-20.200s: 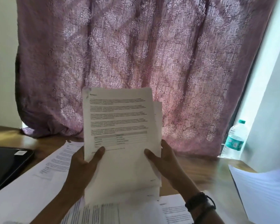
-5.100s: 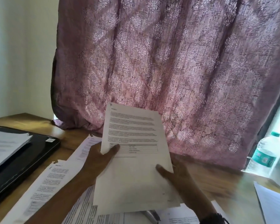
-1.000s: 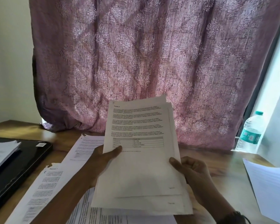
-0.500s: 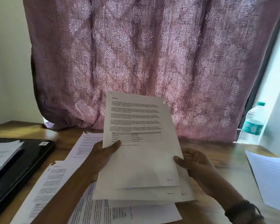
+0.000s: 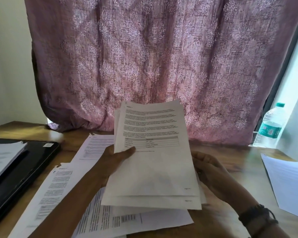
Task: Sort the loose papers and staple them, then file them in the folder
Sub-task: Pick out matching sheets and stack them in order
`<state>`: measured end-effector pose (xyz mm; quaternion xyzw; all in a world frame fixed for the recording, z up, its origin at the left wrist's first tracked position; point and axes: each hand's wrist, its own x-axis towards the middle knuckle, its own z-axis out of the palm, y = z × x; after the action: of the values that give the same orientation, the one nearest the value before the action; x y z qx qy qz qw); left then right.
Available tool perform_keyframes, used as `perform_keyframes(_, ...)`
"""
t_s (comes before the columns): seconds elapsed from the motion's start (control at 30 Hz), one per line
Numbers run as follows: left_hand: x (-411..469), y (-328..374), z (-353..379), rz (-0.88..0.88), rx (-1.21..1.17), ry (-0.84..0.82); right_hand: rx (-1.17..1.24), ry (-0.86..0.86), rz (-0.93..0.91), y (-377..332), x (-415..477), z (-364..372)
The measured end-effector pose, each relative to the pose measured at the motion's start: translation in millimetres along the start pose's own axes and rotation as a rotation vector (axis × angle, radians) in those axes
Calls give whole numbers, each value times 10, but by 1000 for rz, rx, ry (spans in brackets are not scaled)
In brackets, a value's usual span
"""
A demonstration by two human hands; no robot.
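The left hand (image 5: pixel 116 160) pinches the stack (image 5: pixel 153 169) at its left edge, thumb across the printed face just under the ruled grid, fingers hidden behind. The stack is held off the table (image 5: pixel 244 155) in front of the person. Its long axis is upright and leans slightly away, and its bottom edges are fanned out below the grip. The right hand (image 5: pixel 210 170) sits at the stack's right edge with fingers curled toward it. Whether they nip the paper or only rest against it I cannot tell, since the sheets hide the fingertips. Both hands are at the stack, the left the firmer anchor, so squaring the edges probably falls to the right. There is one held stack showing at least three staggered bottom edges. About four loose sheets (image 5: pixel 58 186) lie flat on the table beneath it and to the left. One black folder (image 5: pixel 29 162) lies far left with a left pile (image 5: pixel 2 157) on it. There is also one right pile (image 5: pixel 289 182) and one bottle (image 5: pixel 270 129). No stapler shows.
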<state>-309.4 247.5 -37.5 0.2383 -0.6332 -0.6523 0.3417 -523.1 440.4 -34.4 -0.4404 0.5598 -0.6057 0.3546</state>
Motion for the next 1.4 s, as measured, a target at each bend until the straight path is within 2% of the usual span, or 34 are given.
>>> perform_keyframes(0.07,43,-33,-34,40,-19,33,-86,91,-8,-17,21,-69)
perform_keyframes(0.1,55,-37,-58,53,-26,47,-184,200,-14,-18,47,-129)
perform_keyframes(0.17,78,-40,-47,71,-11,63,-528,479,13,34,66,-394)
perform_keyframes(0.23,95,-47,-18,76,-10,81,-932,679,196,82,-30,-735)
perform_keyframes(0.3,82,-27,22,70,-3,92,-1174,789,492,103,-208,-1031)
perform_keyframes(0.37,67,-7,67,46,-1,98,-1238,813,794,122,-352,-1192)
perform_keyframes(0.43,47,6,78,52,-1,84,-1262,770,893,179,-382,-1209)
perform_keyframes(0.5,40,27,82,66,22,39,-1327,685,752,233,-328,-1095)
perform_keyframes(0.6,51,22,104,95,20,80,-1290,484,390,286,-160,-752)
perform_keyframes(0.67,55,35,130,102,27,101,-1251,350,244,301,-59,-532)
perform_keyframes(0.7,77,2,102,111,37,96,-1283,334,206,302,-28,-478)
perform_keyframes(0.8,56,11,95,110,35,93,-1425,369,254,292,-56,-503)
perform_keyframes(0.87,74,-11,79,125,33,95,-1479,332,314,320,-101,-523)
perform_keyframes(0.93,68,-11,82,135,44,76,-1506,310,299,360,-86,-477)
perform_keyframes(1.03,78,-36,47,128,13,35,-1420,355,225,387,-21,-414)
perform_keyframes(1.13,78,-27,33,131,-4,19,-1356,499,206,356,-31,-499)
perform_keyframes(1.23,63,-22,18,149,-24,-14,-1331,611,299,331,-80,-673)
perform_keyframes(1.4,59,-14,8,117,-49,-30,-1347,625,513,306,-146,-850)
